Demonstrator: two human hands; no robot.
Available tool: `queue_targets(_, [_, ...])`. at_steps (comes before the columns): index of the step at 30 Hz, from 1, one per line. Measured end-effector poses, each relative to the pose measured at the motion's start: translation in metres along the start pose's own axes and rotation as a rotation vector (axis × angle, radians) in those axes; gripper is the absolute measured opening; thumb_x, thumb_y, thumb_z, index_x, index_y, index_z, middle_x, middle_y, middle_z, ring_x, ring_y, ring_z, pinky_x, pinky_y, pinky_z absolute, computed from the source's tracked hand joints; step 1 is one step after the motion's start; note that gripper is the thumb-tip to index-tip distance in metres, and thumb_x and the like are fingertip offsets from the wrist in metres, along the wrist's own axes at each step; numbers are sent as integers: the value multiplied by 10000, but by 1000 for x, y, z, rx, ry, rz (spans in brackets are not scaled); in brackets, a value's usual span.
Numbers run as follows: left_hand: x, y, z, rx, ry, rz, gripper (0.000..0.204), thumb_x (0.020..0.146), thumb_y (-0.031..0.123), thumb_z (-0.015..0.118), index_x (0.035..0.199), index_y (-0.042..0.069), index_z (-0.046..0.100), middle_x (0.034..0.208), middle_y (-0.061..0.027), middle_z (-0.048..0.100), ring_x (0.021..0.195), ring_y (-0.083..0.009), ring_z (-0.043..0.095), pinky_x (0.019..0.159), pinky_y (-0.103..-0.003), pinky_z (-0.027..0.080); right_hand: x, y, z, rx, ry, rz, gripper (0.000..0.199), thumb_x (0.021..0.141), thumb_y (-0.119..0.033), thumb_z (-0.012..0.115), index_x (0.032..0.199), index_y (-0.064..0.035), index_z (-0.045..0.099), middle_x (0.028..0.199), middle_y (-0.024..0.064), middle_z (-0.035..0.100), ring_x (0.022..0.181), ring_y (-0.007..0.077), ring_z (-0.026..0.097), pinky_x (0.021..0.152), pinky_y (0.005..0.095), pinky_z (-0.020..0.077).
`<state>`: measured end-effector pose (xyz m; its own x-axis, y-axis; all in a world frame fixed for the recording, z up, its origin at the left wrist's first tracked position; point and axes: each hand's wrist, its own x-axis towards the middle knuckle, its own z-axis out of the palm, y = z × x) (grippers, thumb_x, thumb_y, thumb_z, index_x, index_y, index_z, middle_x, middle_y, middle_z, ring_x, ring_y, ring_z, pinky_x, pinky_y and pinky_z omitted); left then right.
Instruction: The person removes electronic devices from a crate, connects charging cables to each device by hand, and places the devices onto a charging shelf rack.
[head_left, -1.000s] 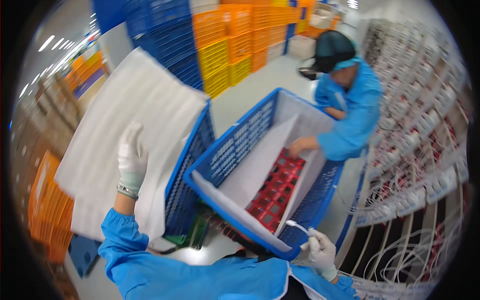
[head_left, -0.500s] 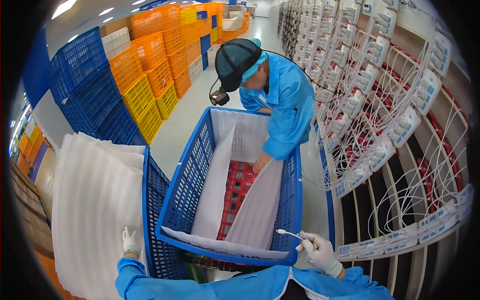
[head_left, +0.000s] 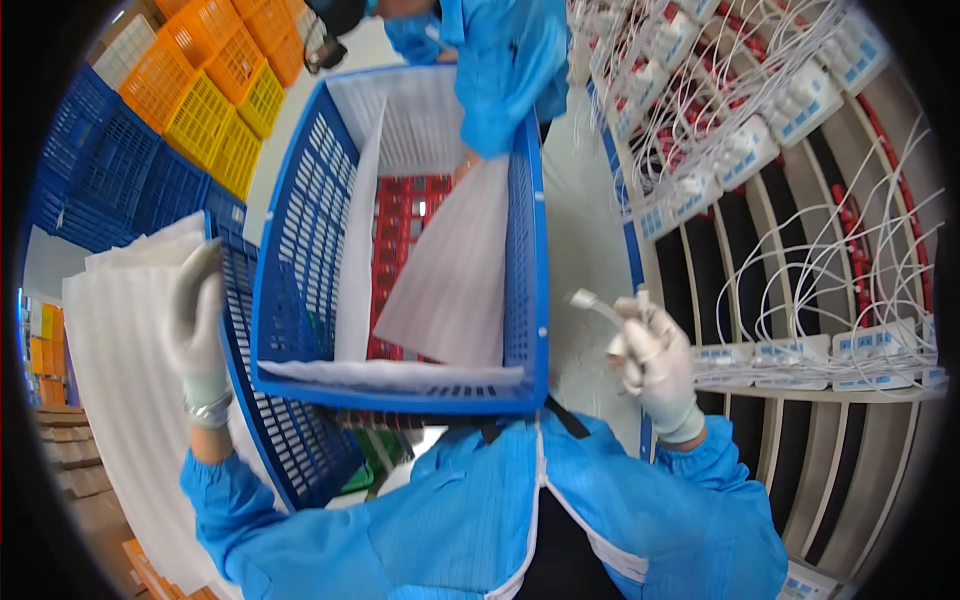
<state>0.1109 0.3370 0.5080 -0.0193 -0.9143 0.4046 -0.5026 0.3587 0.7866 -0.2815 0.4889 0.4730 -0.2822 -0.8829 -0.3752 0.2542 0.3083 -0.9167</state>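
Note:
My gloved left hand [head_left: 197,320] grips the edge of a large white foam sheet [head_left: 120,400] held upright at my left, beside a second blue crate [head_left: 290,450]. My gloved right hand [head_left: 655,360] is closed around a small white cable plug [head_left: 590,302], to the right of the blue mesh crate [head_left: 525,260] in front of me. That crate is lined with white foam sheets [head_left: 450,270] over red trays [head_left: 405,225]. Across the crate a person in blue [head_left: 495,70] reaches a hand onto the foam inside.
Racks of white charger units with white and red cables [head_left: 780,150] fill the right side. Stacks of orange, yellow and blue crates [head_left: 190,100] stand at the upper left. Grey floor [head_left: 590,250] runs between crate and rack.
My view has dropped closer over the crate. My left hand has raised higher on the foam sheet, and my right hand has lifted the plug up beside the crate's right wall.

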Motion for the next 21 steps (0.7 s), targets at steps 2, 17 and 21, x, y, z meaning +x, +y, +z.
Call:
queue_targets(2, [16, 30, 65, 10, -357, 153, 245, 891, 13, 497, 1119, -1, 586, 1088, -92, 615, 1020, -158, 562, 907, -279, 436, -1, -7, -12, 51, 11, 59, 227, 924, -162, 462, 1066, 10, 505, 644, 48, 566, 413, 34, 380, 372, 182, 305])
queue_targets(17, [-46, -352, 344, 695, -648, -611, 359, 801, 136, 543, 1156, 87, 536, 1145, -163, 565, 1019, -293, 576, 849, -393, 468, -39, 27, -60, 76, 406, 174, 156, 919, -105, 427, 951, 21, 514, 611, 85, 549, 375, 25, 318, 413, 191, 319])
queue_targets(21, [-27, -234, 351, 678, -498, -234, 449, 813, 220, 566, 1221, 67, 459, 1224, -168, 480, 1101, -339, 481, 897, -431, 422, -30, 37, -53, -45, 497, 233, 154, 904, -96, 437, 947, 25, 521, 601, 95, 554, 363, 35, 324, 387, 187, 280])
